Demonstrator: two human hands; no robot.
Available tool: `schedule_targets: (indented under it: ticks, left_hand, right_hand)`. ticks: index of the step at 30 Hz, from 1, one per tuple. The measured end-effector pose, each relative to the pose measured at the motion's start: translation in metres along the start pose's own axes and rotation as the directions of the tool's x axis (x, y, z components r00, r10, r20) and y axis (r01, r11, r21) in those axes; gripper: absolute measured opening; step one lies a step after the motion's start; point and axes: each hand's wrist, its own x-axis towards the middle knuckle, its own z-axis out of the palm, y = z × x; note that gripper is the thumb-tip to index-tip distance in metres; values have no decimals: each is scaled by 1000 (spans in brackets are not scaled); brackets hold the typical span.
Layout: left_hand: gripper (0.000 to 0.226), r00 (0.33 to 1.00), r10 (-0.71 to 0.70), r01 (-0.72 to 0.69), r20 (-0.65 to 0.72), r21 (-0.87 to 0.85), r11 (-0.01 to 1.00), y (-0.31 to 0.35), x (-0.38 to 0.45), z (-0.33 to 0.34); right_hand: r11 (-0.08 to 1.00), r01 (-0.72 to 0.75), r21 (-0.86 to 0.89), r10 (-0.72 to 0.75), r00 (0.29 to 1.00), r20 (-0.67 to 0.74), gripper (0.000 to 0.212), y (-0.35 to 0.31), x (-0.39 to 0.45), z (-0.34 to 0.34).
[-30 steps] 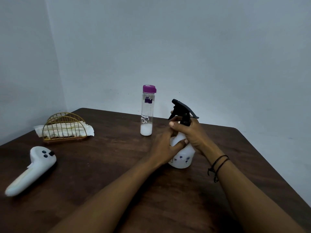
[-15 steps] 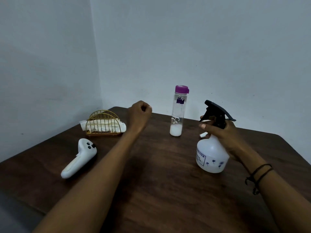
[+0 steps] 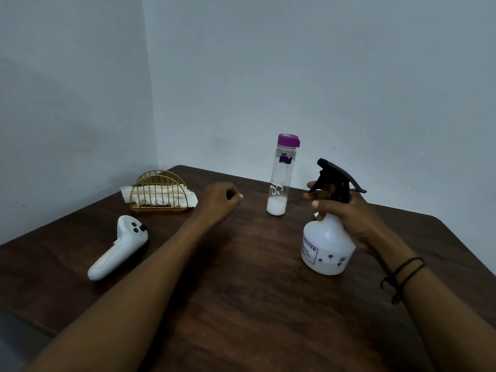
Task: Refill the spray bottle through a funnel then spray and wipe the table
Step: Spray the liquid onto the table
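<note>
**Two hands over the table, one on the sprayer**

One white spray bottle [image 3: 328, 248] stands upright on the dark wooden table [image 3: 255, 304], toward its right side, with its black trigger head [image 3: 336, 181] screwed on top and the nozzle pointing left. Small blue flower prints and a boxed label mark its rounded body. The right hand [image 3: 346, 210] grips the bottle at its neck, just under the trigger head, with the fingers curled round the front and the thumb side toward the camera; thin dark cords [image 3: 402, 277] circle that wrist.

Behind and to the left of the sprayer, apart from it, a tall clear bottle [image 3: 280, 181] with a purple cap [image 3: 288, 140] stands upright near the table's far edge. White contents fill only its bottom part.

Further left, the left hand [image 3: 218, 201] is held above the table with its fingers curled loosely inward and holding nothing. It lies between the clear bottle and a gold wire holder [image 3: 159, 191], touching neither. White folded napkins [image 3: 161, 197] sit in the holder, their ends sticking out at both sides.

Nearer the camera on the left, a white handheld controller [image 3: 119, 248] with dark buttons lies flat on the wood, well apart from the sprayer. Pale grey walls [image 3: 295, 76] meet in a corner behind the table.
</note>
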Motion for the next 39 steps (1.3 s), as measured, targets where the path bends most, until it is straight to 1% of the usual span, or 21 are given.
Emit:
schedule_targets:
  ticks: [3,5,7,9,10,13,16,20,22,24,26,29,31,34,36,37,39]
  left_hand:
    - [14,998,33,-31,59,-33,999,12,-8,8]
    - [14,991,67,-65,113,-22,998,19,-13,14]
    - [15,981,102,-105,165,8,994,25,-16,19]
    - [19,973,128,-139,190,48,989,33,-17,19]
    - [20,971,132,-146,198,56,988,38,-17,17]
    - [26,973,116,-135,197,82,988,58,-19,13]
    - [30,985,59,-73,162,84,994,67,-24,14]
    - [32,990,4,0,137,-33,999,55,-35,23]
    - [31,991,-20,25,133,-36,999,47,-39,24]
    - [33,993,-26,28,112,-17,999,43,-40,24]
    - [34,998,-27,28,62,-13,1000,44,-38,23]
    - [34,998,-43,43,40,-6,999,45,-37,23]
    - [34,998,-46,46,40,6,999,44,-40,23]
    - [35,998,-41,40,54,24,999,46,-43,21]
    - [36,998,-28,27,62,29,999,46,-44,22]
    - [37,998,-22,20,64,28,999,46,-44,23]
    - [39,997,-12,9,72,40,999,46,-45,24]
  right_hand:
    - [999,-35,32,35,999,19,22,-4,-4,3]
    - [1000,-26,-16,26,999,26,26,-8,-8,6]
    - [997,13,-80,-10,999,35,26,-14,-13,9]
    - [995,33,-95,-28,998,48,27,-22,-19,11]
    - [995,19,-98,-13,998,59,28,-26,-23,12]
    - [983,-89,-161,107,988,107,34,-38,-35,8]
    - [960,-217,-178,238,966,105,37,-49,-47,-1]
    - [893,-350,-282,389,916,96,30,-72,-69,-15]
    - [867,-375,-328,429,897,106,25,-80,-79,-23]
    - [813,-419,-403,479,876,57,17,-86,-89,-28]
    - [744,-490,-454,521,851,-65,8,-92,-97,-30]
    - [611,-547,-573,565,808,-168,14,-98,-105,-30]
    - [516,-569,-640,619,764,-180,17,-97,-107,-24]
    - [447,-552,-703,664,732,-152,15,-94,-106,-14]
    - [380,-535,-755,703,697,-141,14,-94,-106,-9]
    - [359,-524,-772,709,691,-140,15,-94,-106,-7]
    - [359,-509,-783,698,703,-137,19,-94,-103,-4]
